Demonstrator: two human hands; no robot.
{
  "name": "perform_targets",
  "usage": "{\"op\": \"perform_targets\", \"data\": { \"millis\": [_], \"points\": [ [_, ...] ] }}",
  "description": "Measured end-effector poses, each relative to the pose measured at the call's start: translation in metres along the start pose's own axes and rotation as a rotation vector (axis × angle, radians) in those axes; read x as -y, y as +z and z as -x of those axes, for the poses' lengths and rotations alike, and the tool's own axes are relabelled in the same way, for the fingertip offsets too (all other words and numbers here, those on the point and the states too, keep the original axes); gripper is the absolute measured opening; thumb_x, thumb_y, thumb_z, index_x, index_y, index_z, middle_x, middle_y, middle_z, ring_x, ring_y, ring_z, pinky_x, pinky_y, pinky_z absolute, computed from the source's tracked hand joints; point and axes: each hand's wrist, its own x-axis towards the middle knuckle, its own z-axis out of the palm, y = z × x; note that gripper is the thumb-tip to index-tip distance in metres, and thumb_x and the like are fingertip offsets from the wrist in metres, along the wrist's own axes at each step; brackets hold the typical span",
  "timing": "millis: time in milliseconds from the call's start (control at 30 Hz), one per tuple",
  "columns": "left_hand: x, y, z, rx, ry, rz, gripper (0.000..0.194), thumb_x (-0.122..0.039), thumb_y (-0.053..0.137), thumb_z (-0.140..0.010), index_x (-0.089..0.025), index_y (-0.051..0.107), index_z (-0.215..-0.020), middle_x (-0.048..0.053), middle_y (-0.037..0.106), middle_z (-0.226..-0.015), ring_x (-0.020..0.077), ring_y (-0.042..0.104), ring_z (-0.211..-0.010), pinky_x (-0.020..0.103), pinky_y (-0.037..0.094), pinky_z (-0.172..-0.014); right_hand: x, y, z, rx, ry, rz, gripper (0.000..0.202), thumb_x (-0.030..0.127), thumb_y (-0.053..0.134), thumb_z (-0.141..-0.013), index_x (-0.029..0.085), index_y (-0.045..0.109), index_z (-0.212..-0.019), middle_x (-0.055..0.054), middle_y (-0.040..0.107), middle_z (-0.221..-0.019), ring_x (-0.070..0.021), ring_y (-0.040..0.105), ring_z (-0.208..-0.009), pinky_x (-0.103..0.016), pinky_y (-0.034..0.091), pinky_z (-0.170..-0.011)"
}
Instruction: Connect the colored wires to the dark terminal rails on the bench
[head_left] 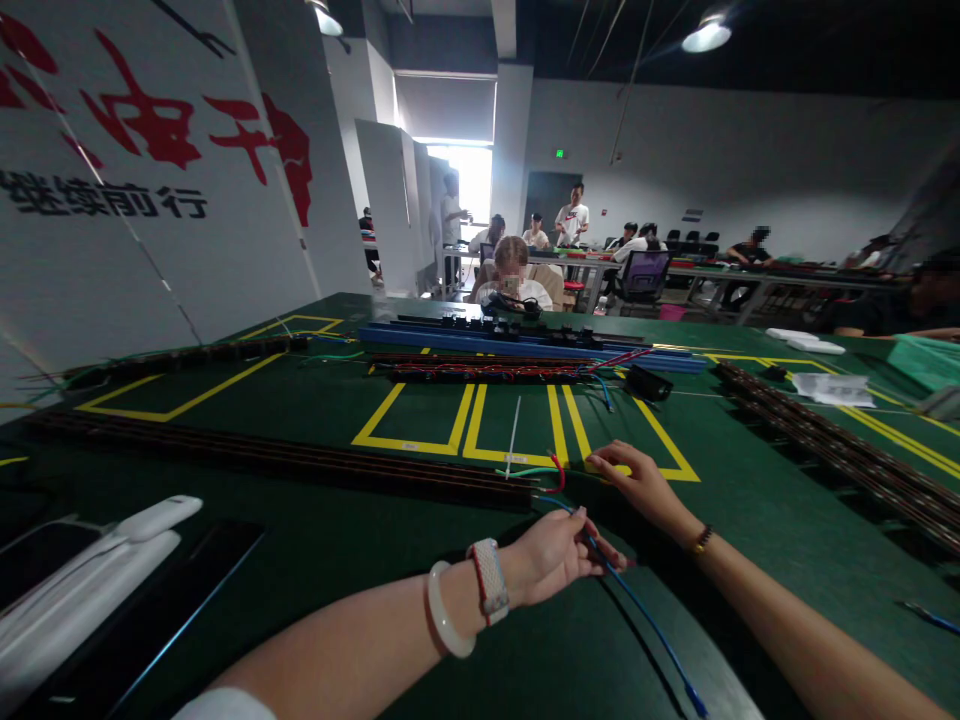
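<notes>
My left hand (555,555), with a watch and a pale bangle on its wrist, pinches a blue wire (651,618). The wire runs from the end of a long dark rail strip (300,455) toward the lower right and ends in a blue tip. Just beyond, my right hand (639,480) has its fingers closed at the end of a green wire (559,470). A short red wire (557,475) curls up from the same strip end, between the hands. A thin white cable tie (514,435) stands up from the strip.
Blue rails (420,338) and a strip with red wires (487,368) lie farther back, beside a black block (648,383). More dark strips (840,440) are at right. White devices (97,570) lie at left. A person (517,285) sits across the green table (420,570).
</notes>
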Motion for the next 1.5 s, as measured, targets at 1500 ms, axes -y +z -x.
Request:
{"op": "perform_targets", "data": {
  "millis": [1500],
  "points": [
    [-0.025, -0.042, 0.0, 0.043, -0.369, -0.701, 0.043, -0.053, 0.036, -0.089, -0.019, 0.046, -0.067, -0.004, 0.041, -0.044, 0.0113, 0.043, -0.039, 0.035, 0.048, -0.058, -0.022, 0.016, 0.003, 0.138, -0.196, 0.258, 0.024, 0.032, 0.048, -0.092, 0.021, 0.067, -0.101, -0.007, 0.061, -0.091, -0.0197, 0.056, -0.087, -0.033, 0.046, -0.077]
  ]
}}
